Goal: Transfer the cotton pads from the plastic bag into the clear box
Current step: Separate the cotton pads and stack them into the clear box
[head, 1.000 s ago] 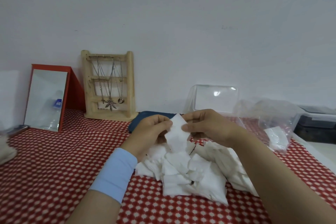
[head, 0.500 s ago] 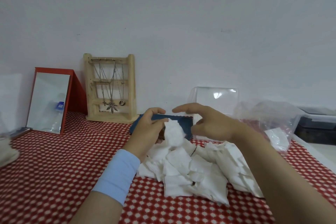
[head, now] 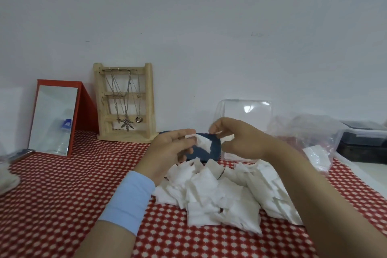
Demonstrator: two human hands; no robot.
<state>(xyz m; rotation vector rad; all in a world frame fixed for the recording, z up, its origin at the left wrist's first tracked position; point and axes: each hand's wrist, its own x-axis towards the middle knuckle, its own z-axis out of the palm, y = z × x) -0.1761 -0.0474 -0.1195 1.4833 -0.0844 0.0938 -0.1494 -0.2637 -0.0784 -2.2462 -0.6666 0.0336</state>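
Note:
A heap of white cotton pads (head: 222, 195) lies on the red checked tablecloth in front of me. Above the heap my left hand (head: 171, 151) pinches a crumpled cotton pad (head: 202, 142) between thumb and fingers. My right hand (head: 238, 140) is just to its right, fingertips closed on a small white piece (head: 227, 138) near that pad. The clear box (head: 247, 111) stands behind my right hand, lid raised against the wall. The crumpled plastic bag (head: 303, 138) lies to the right with a few pads inside.
A dark blue case (head: 207, 151) lies behind my hands. A wooden necklace stand (head: 125, 102) and a red-framed mirror (head: 56, 119) lean on the wall at the left. A dark lidded box (head: 364, 142) sits at the far right, beyond the table's edge.
Both hands held one pad together a second ago. They have since drawn apart and lifted a little; the pad now stays in my left hand, with a small piece in my right.

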